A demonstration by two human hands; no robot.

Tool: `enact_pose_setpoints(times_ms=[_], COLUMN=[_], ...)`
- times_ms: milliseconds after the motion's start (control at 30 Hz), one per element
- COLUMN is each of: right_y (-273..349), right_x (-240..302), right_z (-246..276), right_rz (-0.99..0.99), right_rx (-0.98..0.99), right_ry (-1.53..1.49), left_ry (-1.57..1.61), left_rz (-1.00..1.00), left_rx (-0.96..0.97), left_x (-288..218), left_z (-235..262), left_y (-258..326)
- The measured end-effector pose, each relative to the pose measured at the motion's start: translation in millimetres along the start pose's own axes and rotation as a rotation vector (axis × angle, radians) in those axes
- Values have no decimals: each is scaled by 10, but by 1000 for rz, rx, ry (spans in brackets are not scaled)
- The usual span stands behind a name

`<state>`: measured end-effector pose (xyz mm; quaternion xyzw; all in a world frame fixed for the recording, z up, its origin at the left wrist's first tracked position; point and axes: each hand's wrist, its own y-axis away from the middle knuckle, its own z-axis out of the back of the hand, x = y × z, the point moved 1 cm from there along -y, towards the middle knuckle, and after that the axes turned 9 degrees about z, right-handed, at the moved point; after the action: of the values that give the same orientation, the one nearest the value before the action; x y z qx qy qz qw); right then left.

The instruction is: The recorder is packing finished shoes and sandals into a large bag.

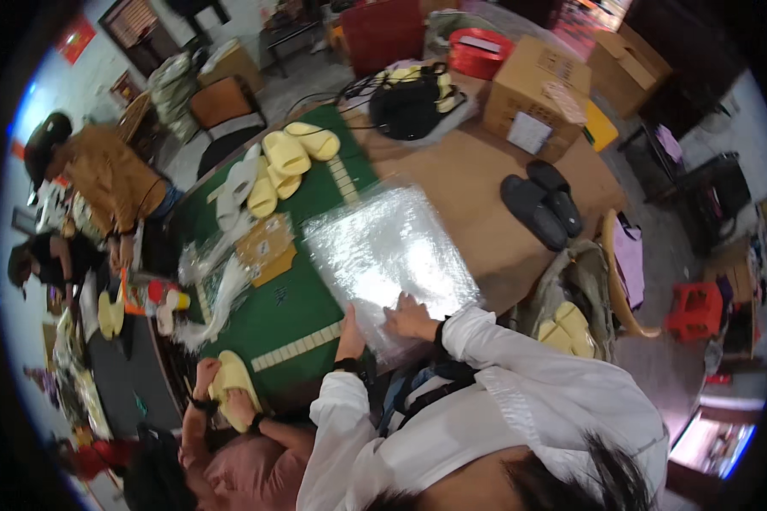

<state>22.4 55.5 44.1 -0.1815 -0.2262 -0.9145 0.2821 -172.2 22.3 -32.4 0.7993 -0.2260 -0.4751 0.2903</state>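
A flat stack of shiny clear plastic bags (362,243) lies across the green mat and the brown table covering in front of me. At its near left edge my left hand (350,337) grips the plastic, and its fingers are partly hidden. My right hand (412,318) rests on top of the stack near its close edge, with the fingers stretched out and apart. Glare covers much of the plastic, so single sheets are hard to make out.
Yellow slippers (285,153) and a white pair (237,187) sit on the green mat (294,315). Beside them are cardboard (266,249) and loose plastic. Dark slippers (541,204) and a carton (537,94) stand right. A co-worker (247,460) at left handles a yellow slipper (233,387).
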Motion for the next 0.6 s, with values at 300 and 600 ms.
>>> enact_pose_setpoints(times_ms=[300,600], right_y=[128,1136], right_x=[-958,-2568], right_z=[175,851], right_rz=[115,-498], right_rx=[-480,-899], right_ry=[-212,-199], left_ry=[-202,-154], left_rz=[150,-83], left_rx=[-386,-409], left_x=[-64,-102], left_z=[-418,-339], left_y=[-7,-88])
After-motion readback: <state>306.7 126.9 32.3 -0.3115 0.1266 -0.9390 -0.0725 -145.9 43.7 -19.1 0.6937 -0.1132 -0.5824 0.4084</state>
